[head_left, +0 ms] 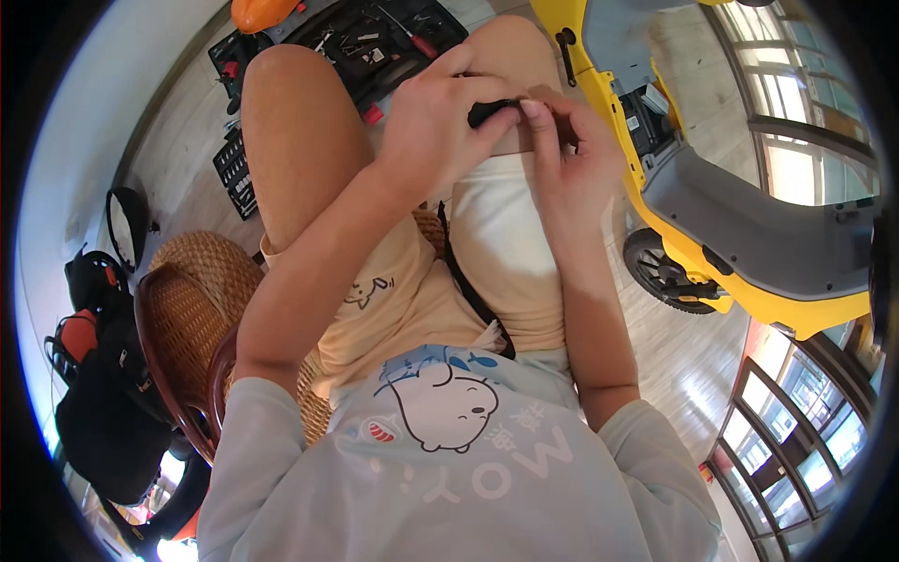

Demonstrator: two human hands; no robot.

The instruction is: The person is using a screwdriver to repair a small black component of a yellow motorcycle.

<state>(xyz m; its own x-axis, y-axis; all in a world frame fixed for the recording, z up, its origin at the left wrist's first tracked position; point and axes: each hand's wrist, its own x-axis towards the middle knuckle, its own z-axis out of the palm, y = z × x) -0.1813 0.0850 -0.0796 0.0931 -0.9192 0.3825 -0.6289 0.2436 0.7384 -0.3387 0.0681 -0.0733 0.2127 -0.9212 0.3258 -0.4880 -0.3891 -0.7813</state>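
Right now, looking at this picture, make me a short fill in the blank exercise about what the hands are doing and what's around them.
1. Both hands, the left hand and the right hand, pinch a small ____ part above the knees.
2. The scooter to the person's right has a body coloured ____ and grey.
3. The person sits on a woven ____ chair.
4. An open black tool case lies on the ____ beyond the knees.

Missing words: black; yellow; wicker; floor

small black part [489,111], pinched between both hands' fingers [506,117], above knees
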